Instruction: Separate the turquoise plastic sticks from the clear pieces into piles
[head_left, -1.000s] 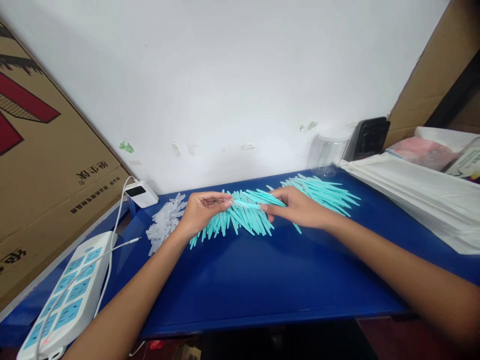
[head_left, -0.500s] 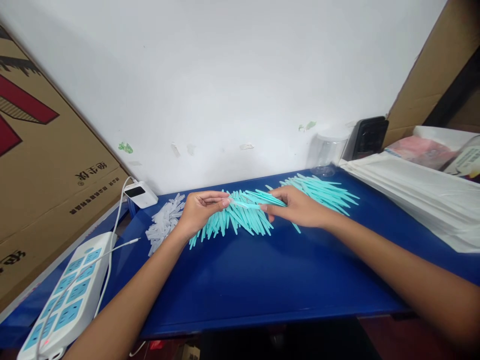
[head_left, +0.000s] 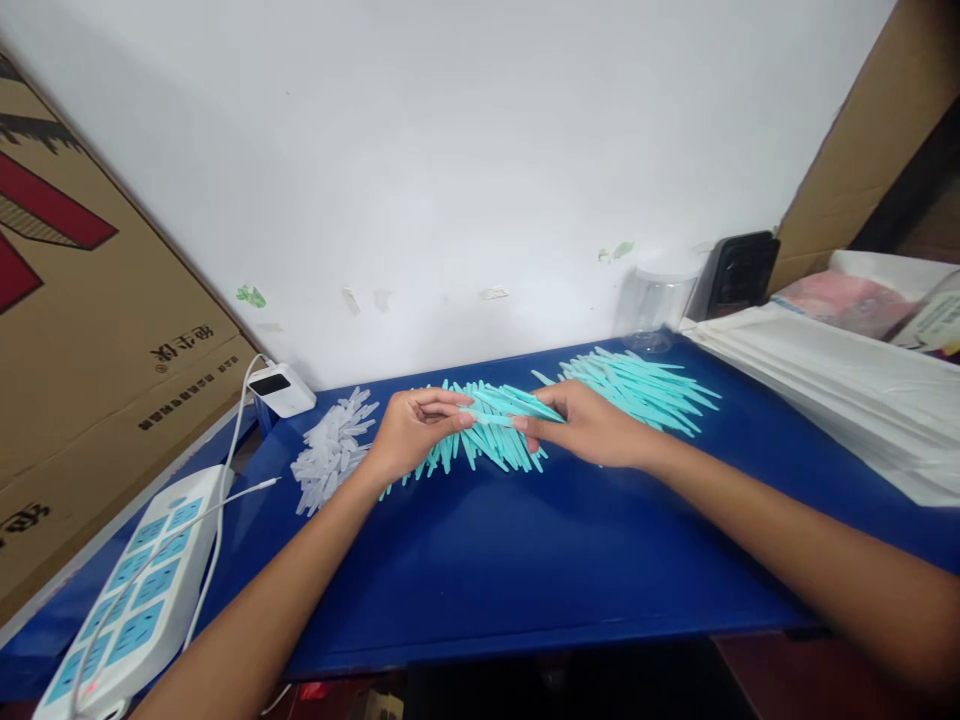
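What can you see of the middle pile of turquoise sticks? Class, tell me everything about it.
The middle pile of turquoise sticks is made of many slender, tapering pieces that look like plastic. They lie loosely overlapped, roughly side by side, with many tips pointing toward the near edge of the blue tabletop they rest on. The pile sits between the translucent pieces and another turquoise pile. The left hand and right hand hide part of it; whether they touch it cannot be told.
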